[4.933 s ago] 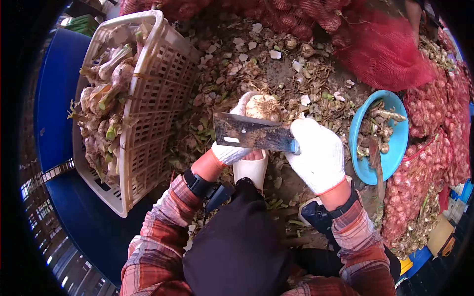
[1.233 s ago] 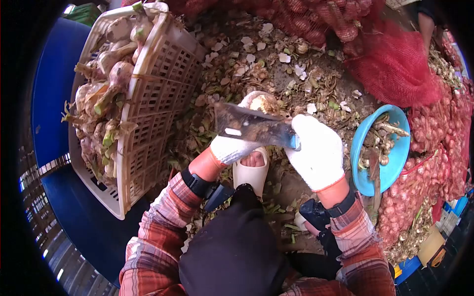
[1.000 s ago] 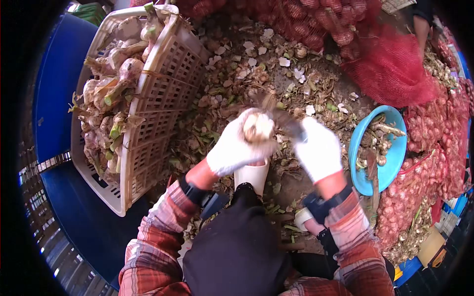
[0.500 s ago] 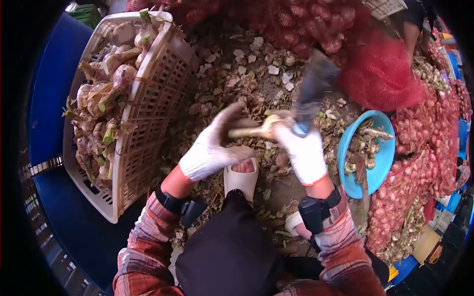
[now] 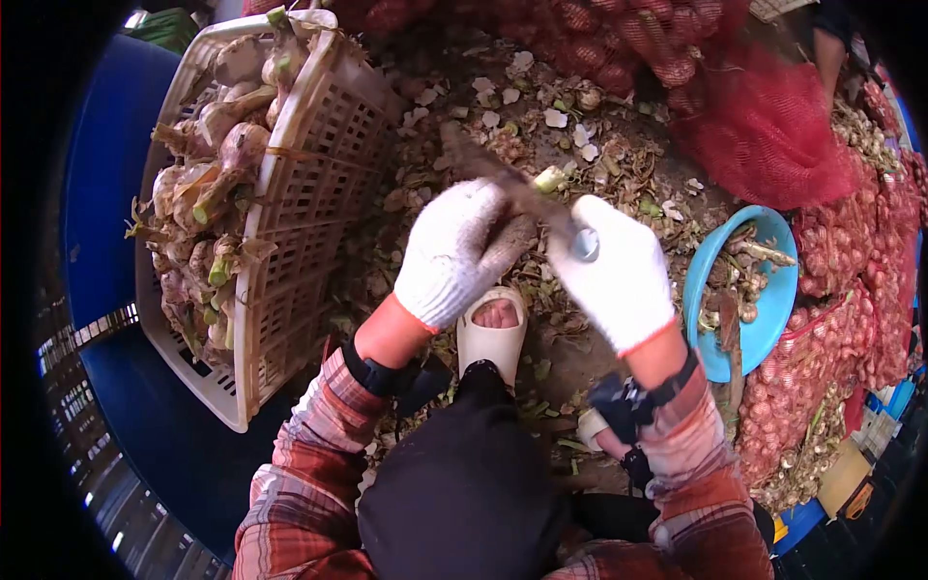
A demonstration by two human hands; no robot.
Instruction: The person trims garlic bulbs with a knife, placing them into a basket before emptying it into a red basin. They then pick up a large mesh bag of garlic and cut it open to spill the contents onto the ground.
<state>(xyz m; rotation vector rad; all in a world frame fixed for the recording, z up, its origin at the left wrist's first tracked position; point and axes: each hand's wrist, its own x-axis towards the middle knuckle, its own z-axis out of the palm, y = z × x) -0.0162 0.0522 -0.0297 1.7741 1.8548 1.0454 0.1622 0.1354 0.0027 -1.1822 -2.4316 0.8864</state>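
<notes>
blue bowl (image 5: 770, 311) near right grip (image 5: 616, 273), whose blade (image 5: 510, 184) partly hides left grip (image 5: 454, 251).

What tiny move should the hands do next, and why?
Perhaps the right hand should ease the knife away from the left hand: the blade is blurred and looks very close to those gloved fingers, with a stem end showing beside it.

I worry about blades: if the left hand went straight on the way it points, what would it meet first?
Probably the knife in the right hand; its blurred blade crosses just ahead of the left hand. Depth is unclear, so it might pass under or over.
</notes>
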